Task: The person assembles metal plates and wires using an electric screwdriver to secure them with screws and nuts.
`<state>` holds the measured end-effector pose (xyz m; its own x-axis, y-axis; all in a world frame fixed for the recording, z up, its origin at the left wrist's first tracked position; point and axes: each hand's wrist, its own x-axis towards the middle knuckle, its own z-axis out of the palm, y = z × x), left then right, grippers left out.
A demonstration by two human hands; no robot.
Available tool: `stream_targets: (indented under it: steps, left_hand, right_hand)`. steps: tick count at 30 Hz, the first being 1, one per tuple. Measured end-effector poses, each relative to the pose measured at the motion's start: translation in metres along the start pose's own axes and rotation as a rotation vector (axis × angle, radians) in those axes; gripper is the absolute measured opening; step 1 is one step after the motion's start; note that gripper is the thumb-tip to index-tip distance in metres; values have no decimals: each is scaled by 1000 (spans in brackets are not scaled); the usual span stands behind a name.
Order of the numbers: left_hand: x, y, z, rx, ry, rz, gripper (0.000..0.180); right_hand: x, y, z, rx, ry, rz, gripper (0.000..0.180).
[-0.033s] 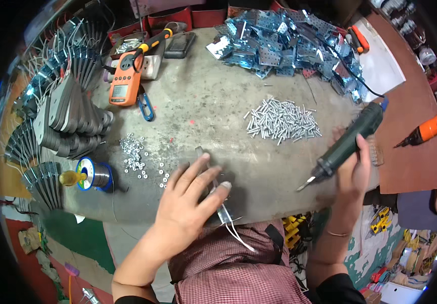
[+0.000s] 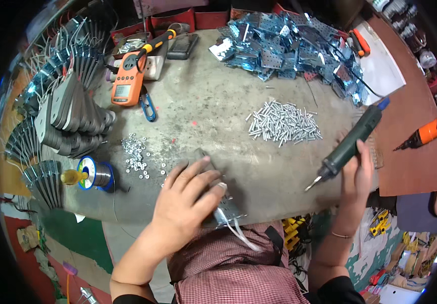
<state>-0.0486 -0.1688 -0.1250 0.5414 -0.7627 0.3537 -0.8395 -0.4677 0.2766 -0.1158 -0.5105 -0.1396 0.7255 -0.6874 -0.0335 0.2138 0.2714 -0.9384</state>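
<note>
Your left hand [image 2: 185, 195] lies flat with its fingers spread over a small metal plate [image 2: 224, 210] at the near edge of the worktop [image 2: 208, 111], pressing it down so it cannot slide; thin white wires [image 2: 241, 234] trail from the plate over the edge toward your checked apron. Your right hand [image 2: 356, 175] is closed around the lower body of a dark green electric screwdriver [image 2: 348, 144], held tilted with its tip aimed down and left at the plate but well apart from it, hovering over bare worktop. Just beyond the tool, a heap of silver screws [image 2: 284, 123] sits within easy reach of that hand, and a scatter of small nuts [image 2: 136, 154] lies near your left, beside a spool of solder wire [image 2: 94, 175]. Farther out, a pile of shiny perforated brackets [image 2: 284, 48] fills the far side, stacks of grey plates [image 2: 71, 116] line the left, and an orange meter [image 2: 127, 81] rests behind them.
</note>
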Motion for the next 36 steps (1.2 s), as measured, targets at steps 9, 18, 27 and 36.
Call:
stream_targets:
  steps: [9,18,27,36]
  left_hand:
    - [-57,-16,-11,-1834,304,-671,62]
    - [-164,-62,-122,-535,1171,-617,86]
    - [-267,-180,-182,525,940,-976,76]
    - [-263,-173,-168,483,942,-991,85]
  right_hand:
    - [14,-22,75,-1101,-257,-420,29]
    - [164,69,125,-1638,-476,-954,23]
    - [144,58,129,-711,-520,-304,23]
    - [36,8,92,-696,-477,-251,28]
